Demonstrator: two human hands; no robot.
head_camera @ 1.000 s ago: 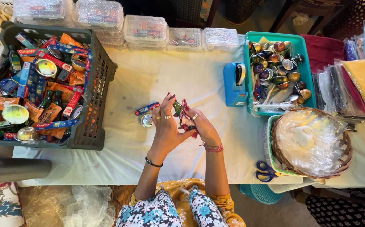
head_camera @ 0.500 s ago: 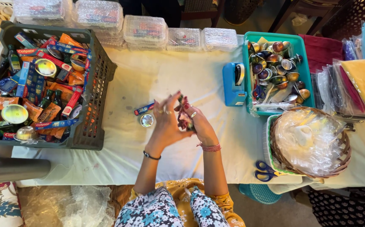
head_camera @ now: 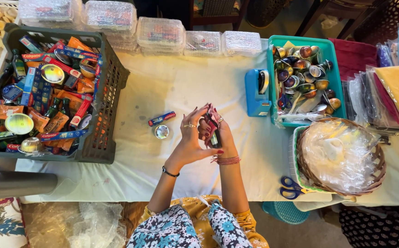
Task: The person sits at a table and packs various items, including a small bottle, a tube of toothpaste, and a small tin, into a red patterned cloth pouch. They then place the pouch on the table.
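1. Both hands are meeting over the middle of the white tabletop [head_camera: 172, 87]; the left hand [head_camera: 191, 138] is curling around from the left side, and the right hand [head_camera: 218, 138] is pressing in from the right.
2. Between them they are gripping a small dark packet [head_camera: 212, 124] with a reddish top; its long axis is running roughly up and down in the view, away from the body; I cannot tell which hand is taking more of the hold, as the fingers are overlapping it.
3. The left hand's fingers are spreading partly open above the packet; the right hand's fingers are closing around its lower part.
4. Two loose things are lying on the tabletop just to the left of the hands: a small blue tube [head_camera: 161, 118], lying slantwise, and a round shiny tin [head_camera: 162, 132] just below it; the left hand is the nearer one to both; neither is being touched.
5. Further left, a dark crate [head_camera: 112, 92] is holding boxed tubes and tins; to the right, a blue tape dispenser [head_camera: 257, 94] is standing beside a teal tray [head_camera: 330, 50] of shiny capsules.
6. A wicker basket [head_camera: 300, 165] with clear wrap is sitting at the lower right, with blue scissors [head_camera: 291, 187] just beside it.
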